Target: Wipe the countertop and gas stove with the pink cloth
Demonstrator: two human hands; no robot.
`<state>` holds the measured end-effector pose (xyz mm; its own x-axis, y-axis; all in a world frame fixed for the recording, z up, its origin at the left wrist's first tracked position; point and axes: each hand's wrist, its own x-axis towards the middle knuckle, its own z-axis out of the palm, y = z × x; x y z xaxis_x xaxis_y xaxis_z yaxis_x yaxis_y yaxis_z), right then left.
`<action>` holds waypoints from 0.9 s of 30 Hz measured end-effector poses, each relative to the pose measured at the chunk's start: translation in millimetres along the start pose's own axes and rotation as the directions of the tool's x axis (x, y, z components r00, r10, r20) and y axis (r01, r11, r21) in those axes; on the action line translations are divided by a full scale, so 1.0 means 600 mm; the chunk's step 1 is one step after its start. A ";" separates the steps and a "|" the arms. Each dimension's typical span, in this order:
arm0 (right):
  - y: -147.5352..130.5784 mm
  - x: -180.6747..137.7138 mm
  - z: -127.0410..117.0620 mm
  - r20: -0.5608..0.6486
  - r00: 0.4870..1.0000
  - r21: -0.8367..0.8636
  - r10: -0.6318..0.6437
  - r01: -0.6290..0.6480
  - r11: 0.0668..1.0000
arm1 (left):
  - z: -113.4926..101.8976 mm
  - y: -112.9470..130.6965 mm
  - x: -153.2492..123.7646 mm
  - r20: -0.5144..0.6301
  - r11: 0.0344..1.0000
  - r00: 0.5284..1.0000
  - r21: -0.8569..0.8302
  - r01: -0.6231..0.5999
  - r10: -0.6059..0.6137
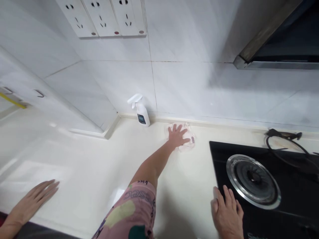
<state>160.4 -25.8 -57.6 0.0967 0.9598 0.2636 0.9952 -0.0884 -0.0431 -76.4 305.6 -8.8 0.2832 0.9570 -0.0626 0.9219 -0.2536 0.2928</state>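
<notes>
My left hand (176, 136), at the end of a short pink patterned sleeve, lies flat with fingers spread. It presses a thin pale pink-white cloth (185, 146) onto the white countertop (94, 162) near the wall. My right hand (228, 214) rests palm down at the left edge of the black gas stove (214, 152). Its fingers are stretched out and it holds nothing. Back and left of the cloth, a white spray bottle (142, 113) with a dark label stands upright.
Another person's hand (33, 200) lies on the counter at lower left. On the stove sits a round metal burner (254, 181), with a black ring-shaped rack (284, 136) behind it. A range hood (276, 39) overhangs the upper right. Sockets (104, 18) are on the wall.
</notes>
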 end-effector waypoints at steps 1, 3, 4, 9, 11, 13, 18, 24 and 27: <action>0.000 0.000 0.000 0.001 1.000 0.005 0.001 -0.001 1.000 | -0.007 -0.019 -0.010 -0.015 1.000 0.999 0.006 0.029 -0.029; 0.001 -0.001 -0.001 0.004 1.000 0.016 -0.007 0.007 1.000 | -0.022 -0.054 -0.032 -0.038 0.995 0.995 0.015 0.094 -0.094; 0.001 -0.001 -0.001 0.004 1.000 0.019 -0.010 0.010 1.000 | -0.030 -0.071 -0.044 -0.042 0.992 0.991 0.018 0.125 -0.124; 0.004 -0.001 -0.004 -0.003 1.000 0.020 -0.009 0.009 1.000 | -0.064 -0.140 -0.119 -0.041 0.972 0.971 0.025 0.235 -0.234; 0.007 -0.001 -0.004 -0.005 1.000 0.023 -0.008 0.008 1.000 | -0.073 -0.159 -0.158 -0.039 0.962 0.962 0.032 0.272 -0.270; 0.010 -0.001 -0.004 0.002 1.000 0.023 -0.007 0.007 1.000 | -0.075 -0.170 -0.198 -0.037 0.950 0.951 0.039 0.309 -0.307; 0.012 0.000 -0.005 0.036 0.999 0.018 -0.007 0.006 1.000 | -0.040 -0.127 -0.275 -0.045 0.942 0.942 0.029 0.333 -0.332; 0.016 0.002 -0.008 0.048 0.999 -0.005 -0.017 0.017 1.000 | 0.047 0.037 -0.394 -0.026 0.998 0.999 -0.036 -0.043 0.042; 0.018 0.001 -0.007 0.028 0.999 -0.006 -0.025 0.025 1.000 | 0.075 0.074 -0.493 -0.051 0.952 0.952 -0.045 -0.304 0.301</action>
<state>171.5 -27.5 -53.8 0.0710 0.9688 0.2373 0.9974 -0.0656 -0.0304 -107.2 5.1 -20.0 0.5340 0.8419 0.0774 0.7794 -0.5257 0.3410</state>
